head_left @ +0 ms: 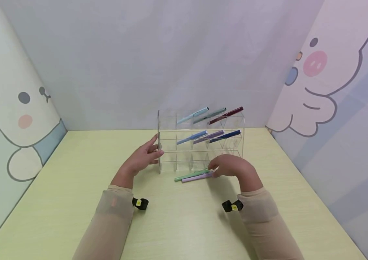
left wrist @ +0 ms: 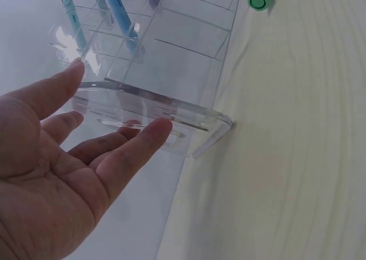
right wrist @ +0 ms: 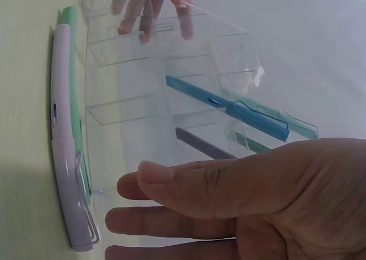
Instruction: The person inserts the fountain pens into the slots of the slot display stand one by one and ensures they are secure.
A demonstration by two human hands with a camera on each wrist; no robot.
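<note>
A clear acrylic pen rack (head_left: 167,166) with three tiers stands on the table. My left hand (head_left: 144,156) touches its left side panel (left wrist: 166,111) with fingers extended. In front of the rack's lowest tier lie a green pen (head_left: 188,176) and a lilac pen (head_left: 194,178), side by side. My right hand (head_left: 232,167) hovers by their right ends; in the right wrist view its fingers stretch forward, apart from the lilac pen (right wrist: 66,186), holding nothing. On the top tier lean a pale blue pen (head_left: 190,117), a grey-green pen (head_left: 210,115) and a dark red pen (head_left: 226,115).
The middle tier bears a blue pen (head_left: 191,138), a purple pen (head_left: 208,137) and a navy pen (head_left: 226,136). The pale yellow table (head_left: 177,224) reaches back to a grey-white curtain (head_left: 157,65). Cartoon-printed panels stand at both sides.
</note>
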